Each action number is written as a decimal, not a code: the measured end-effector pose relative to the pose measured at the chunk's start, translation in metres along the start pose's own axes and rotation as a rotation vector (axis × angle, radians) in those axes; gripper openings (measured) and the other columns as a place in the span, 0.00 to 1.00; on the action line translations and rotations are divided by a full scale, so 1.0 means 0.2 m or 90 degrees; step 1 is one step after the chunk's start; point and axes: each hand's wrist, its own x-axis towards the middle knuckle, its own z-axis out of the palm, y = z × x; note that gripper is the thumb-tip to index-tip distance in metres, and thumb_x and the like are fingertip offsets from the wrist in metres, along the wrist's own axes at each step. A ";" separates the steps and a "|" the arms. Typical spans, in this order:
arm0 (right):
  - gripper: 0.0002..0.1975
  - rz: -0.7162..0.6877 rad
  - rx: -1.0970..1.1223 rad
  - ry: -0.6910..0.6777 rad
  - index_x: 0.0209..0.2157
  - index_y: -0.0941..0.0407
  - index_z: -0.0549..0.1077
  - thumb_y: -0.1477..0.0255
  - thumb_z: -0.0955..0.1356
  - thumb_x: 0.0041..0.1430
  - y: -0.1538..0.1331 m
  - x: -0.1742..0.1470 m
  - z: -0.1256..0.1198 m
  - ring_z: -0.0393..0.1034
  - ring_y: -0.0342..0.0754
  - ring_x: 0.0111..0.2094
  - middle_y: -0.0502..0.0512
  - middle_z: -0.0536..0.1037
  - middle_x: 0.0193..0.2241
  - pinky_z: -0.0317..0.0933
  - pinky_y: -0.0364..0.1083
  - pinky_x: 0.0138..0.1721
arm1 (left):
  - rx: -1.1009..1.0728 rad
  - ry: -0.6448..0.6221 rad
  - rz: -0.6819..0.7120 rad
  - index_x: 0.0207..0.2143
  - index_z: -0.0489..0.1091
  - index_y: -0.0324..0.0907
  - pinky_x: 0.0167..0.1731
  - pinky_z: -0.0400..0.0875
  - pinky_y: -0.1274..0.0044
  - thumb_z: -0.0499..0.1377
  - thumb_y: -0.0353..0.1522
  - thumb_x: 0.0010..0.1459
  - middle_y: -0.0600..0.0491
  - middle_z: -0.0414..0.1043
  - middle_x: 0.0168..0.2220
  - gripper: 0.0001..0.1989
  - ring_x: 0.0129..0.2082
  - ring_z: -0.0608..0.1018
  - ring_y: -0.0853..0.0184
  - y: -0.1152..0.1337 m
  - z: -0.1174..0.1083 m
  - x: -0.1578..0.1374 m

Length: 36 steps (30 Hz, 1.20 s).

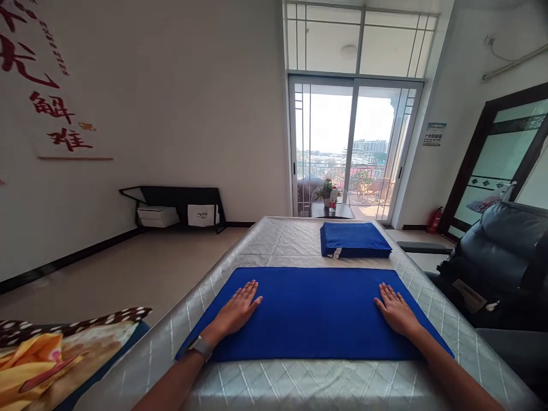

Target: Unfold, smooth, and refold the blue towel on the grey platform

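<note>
Blue cloth (317, 314) lies flat across the lower centre of the frame, with the left hand (238, 308) and right hand (396, 311) opened out on its left and right parts, gripping nothing.

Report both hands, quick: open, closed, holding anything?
Left hand: open, palm down on the left part of the spread blue cloth, gripping nothing.
Right hand: open, palm down on the cloth's right part, gripping nothing.
</note>
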 end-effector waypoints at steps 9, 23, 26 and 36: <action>0.37 0.099 -0.024 0.049 0.69 0.65 0.47 0.57 0.48 0.66 0.24 -0.03 0.07 0.38 0.50 0.71 0.57 0.48 0.71 0.35 0.54 0.69 | 0.012 0.056 -0.094 0.68 0.51 0.31 0.66 0.49 0.62 0.39 0.48 0.66 0.42 0.49 0.70 0.38 0.69 0.54 0.57 -0.16 0.01 -0.11; 0.37 0.101 -0.028 0.029 0.70 0.64 0.47 0.58 0.48 0.66 0.24 -0.02 0.06 0.39 0.49 0.71 0.57 0.47 0.71 0.35 0.53 0.69 | -0.010 0.043 -0.104 0.68 0.51 0.30 0.67 0.46 0.64 0.38 0.46 0.66 0.41 0.47 0.70 0.37 0.70 0.52 0.58 -0.14 -0.03 -0.12; 0.38 0.100 -0.027 0.033 0.70 0.64 0.46 0.57 0.47 0.66 0.25 -0.02 0.06 0.39 0.49 0.71 0.57 0.47 0.71 0.36 0.54 0.69 | -0.013 0.064 -0.122 0.68 0.52 0.31 0.66 0.48 0.62 0.39 0.46 0.66 0.41 0.49 0.70 0.37 0.69 0.55 0.57 -0.16 -0.04 -0.13; 0.38 0.086 -0.044 0.019 0.70 0.66 0.46 0.58 0.46 0.66 0.22 -0.05 0.01 0.38 0.50 0.71 0.59 0.46 0.71 0.37 0.54 0.69 | 0.000 0.054 -0.169 0.67 0.51 0.25 0.67 0.48 0.63 0.40 0.44 0.67 0.37 0.48 0.70 0.37 0.69 0.54 0.56 -0.20 -0.05 -0.14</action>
